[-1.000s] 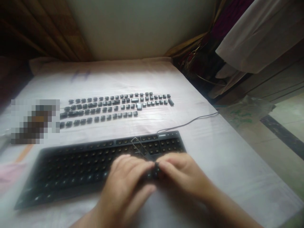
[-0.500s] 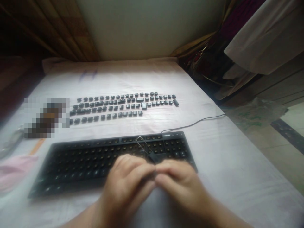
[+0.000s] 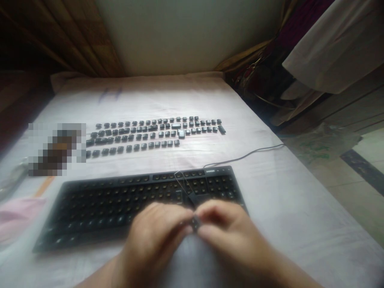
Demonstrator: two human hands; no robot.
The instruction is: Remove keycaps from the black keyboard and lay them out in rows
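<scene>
My left hand (image 3: 160, 236) and my right hand (image 3: 226, 228) meet at the fingertips, just over the front edge of a black keyboard (image 3: 99, 208). Both are closed in a pinch. A small dark keycap (image 3: 195, 224) shows between their fingertips. From my right hand's fingers a wire keycap puller (image 3: 192, 195) sticks out, its thin wire loops pointing up and left over the keyboard; its handle end is partly hidden by the fingers. Many of the keyboard's key positions are bare, while keycaps still sit along the lower left rows.
Rows of loose black keycaps (image 3: 136, 137) lie behind the keyboard on the white cloth (image 3: 258, 192). A cable (image 3: 249, 153) runs from the keyboard over the right edge. At left are a pixelated patch (image 3: 57, 150) and a pink cloth (image 3: 19, 214).
My fingertips have parted slightly, and the keycap between them now shows. The puller has shifted a little with my hands.
</scene>
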